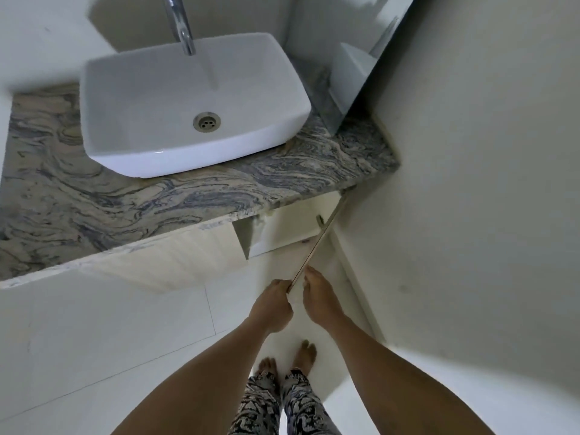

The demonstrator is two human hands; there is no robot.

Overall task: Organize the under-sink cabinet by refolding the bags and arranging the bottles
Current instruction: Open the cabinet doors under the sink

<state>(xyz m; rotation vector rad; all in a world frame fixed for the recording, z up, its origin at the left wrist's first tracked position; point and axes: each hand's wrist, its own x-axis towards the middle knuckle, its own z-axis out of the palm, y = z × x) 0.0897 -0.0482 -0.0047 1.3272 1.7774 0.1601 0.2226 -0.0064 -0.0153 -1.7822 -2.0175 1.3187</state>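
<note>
- The under-sink cabinet [284, 229] sits below the sink [282, 98], tucked under the counter's front edge. Only a pale slice of its inside shows, and no bags or bottles can be seen from here.
- Its cabinet door [317, 243] stands swung out. It shows edge-on as a thin line running from below the sink's right corner toward the person.
- The door looks like a thin, stiff, light panel turning on a hinge [320, 219]. The free edge, farthest from that hinge, is likely the easiest place to hold and should need little force.
- The left grip [273, 304] is curled round that free edge.
- The right grip [317, 296] meets the same edge from the other face with its fingertips. Whether they pinch it or only touch it cannot be told.
- Any bags inside would probably be limp and light, and any bottles rigid and perhaps slick.
- The veined stone counter [125, 199] carries the white sink, and a chrome faucet [183, 23] rises behind it.
- Below the sink lie white floor tiles [110, 324] and the person's bare feet [287, 361].
</note>
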